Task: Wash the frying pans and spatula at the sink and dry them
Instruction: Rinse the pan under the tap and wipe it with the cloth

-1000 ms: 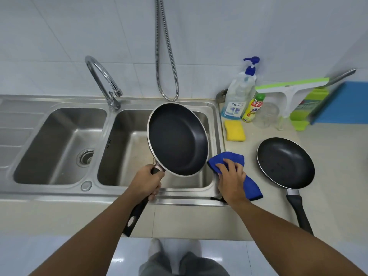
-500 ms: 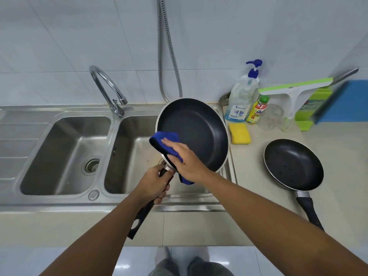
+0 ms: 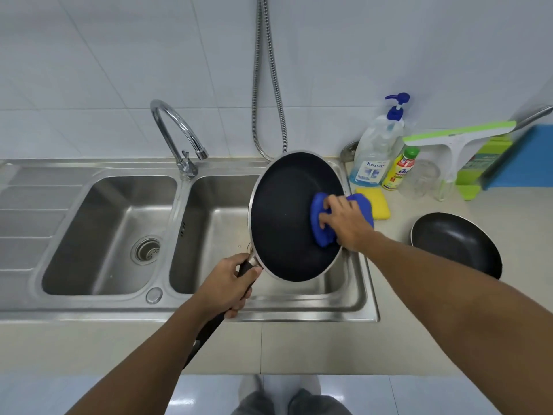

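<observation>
Cloth (image 3: 319,235) at right edge of pan (image 3: 284,223)

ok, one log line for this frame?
phase: drying | left hand: grips pan handle over sink | right hand: grips cloth against pan's inside | second pan: on counter

Single head-worn wide-angle view. It looked forward and steeply down from standing height over the front edge of the beige stone counter (image 3: 299,345) and faced the white tiled wall (image 3: 89,55). The stainless steel double-bowl sink (image 3: 119,307) sat centre-left, close, within arm's reach. Both forearms entered from the bottom edge: left forearm (image 3: 143,360), right forearm (image 3: 449,289). Lens distortion bowed the counter's edges.
</observation>
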